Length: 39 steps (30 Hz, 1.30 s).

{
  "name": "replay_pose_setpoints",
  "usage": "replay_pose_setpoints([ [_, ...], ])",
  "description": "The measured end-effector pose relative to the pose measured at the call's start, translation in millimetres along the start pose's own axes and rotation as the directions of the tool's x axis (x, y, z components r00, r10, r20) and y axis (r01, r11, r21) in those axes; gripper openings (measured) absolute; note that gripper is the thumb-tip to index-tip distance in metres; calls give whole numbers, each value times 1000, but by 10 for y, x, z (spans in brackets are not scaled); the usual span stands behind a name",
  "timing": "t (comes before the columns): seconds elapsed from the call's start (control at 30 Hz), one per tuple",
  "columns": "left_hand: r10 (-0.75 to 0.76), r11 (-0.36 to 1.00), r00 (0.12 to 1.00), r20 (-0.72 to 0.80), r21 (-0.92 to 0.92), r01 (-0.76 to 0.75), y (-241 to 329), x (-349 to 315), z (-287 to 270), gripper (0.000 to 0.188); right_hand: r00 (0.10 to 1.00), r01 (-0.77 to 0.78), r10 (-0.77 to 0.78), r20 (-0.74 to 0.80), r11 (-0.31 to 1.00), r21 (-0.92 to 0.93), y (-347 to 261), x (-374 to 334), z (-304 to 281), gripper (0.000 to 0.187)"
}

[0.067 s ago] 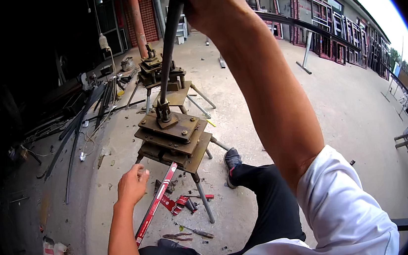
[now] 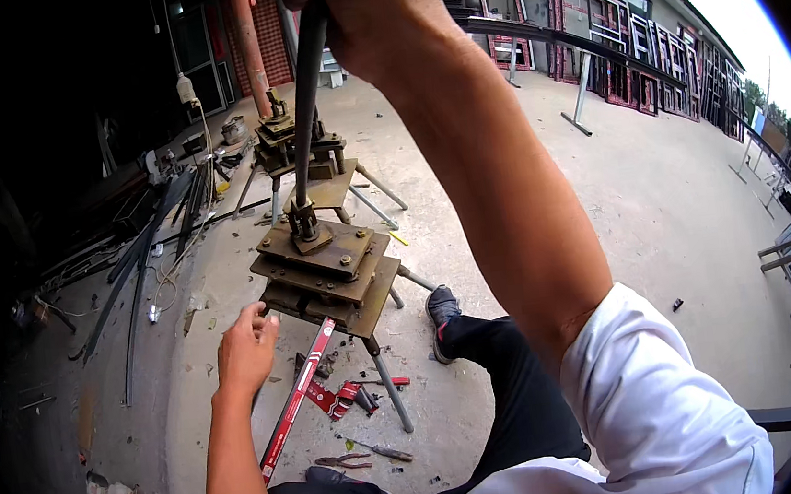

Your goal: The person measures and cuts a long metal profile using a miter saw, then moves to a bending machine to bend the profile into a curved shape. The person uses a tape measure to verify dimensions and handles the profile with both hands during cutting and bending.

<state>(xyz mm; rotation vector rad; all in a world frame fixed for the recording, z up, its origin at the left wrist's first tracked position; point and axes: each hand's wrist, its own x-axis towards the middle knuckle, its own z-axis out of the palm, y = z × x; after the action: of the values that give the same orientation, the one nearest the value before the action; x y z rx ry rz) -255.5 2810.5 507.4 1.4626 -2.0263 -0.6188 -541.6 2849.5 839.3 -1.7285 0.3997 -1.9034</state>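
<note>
My right hand, high at the top edge, is wrapped round the upper part of a dark metal lever. The lever slants down into the top of a brass-coloured punch press made of stacked, bolted plates on a legged stand. Close by the press's left front corner is my left hand, its fingers loosely bent and apart with nothing visible in them. A long bar with red and white film runs from the press's front edge down toward my lap; whether its end sits inside the press is hidden.
Behind stands a second similar press. Pliers, a screwdriver-like tool and red film scraps lie on the floor by my feet. Dark metal bars are strewn at left; frames lean along the far right wall.
The view has shifted slightly, so the press and lever appear a little further left. My left hand has come up nearer the press corner. The right hand keeps its hold on the lever.
</note>
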Motion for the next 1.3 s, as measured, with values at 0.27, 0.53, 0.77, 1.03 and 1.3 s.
replay_pose_setpoints([
  [0.27,686,625,538,-489,18,-780,2194,360,-332,61,915,354,-361,-181,933,-70,-50,-598,306,60],
  [0.53,581,420,573,-578,-389,-820,2559,387,-113,32,980,178,-175,-92,984,22,-275,-1314,295,44],
  [0.77,518,200,745,-422,-786,-584,2409,70,502,10,996,32,-46,-78,985,-168,-250,-1757,135,44],
  [1.03,695,418,400,-597,-117,-901,1936,-573,947,37,958,250,-250,142,968,17,-32,-3060,-1,35],
  [1.3,629,408,400,-666,-155,-900,1813,-599,1206,39,958,180,-136,251,970,-162,60,-3393,-172,33],
])
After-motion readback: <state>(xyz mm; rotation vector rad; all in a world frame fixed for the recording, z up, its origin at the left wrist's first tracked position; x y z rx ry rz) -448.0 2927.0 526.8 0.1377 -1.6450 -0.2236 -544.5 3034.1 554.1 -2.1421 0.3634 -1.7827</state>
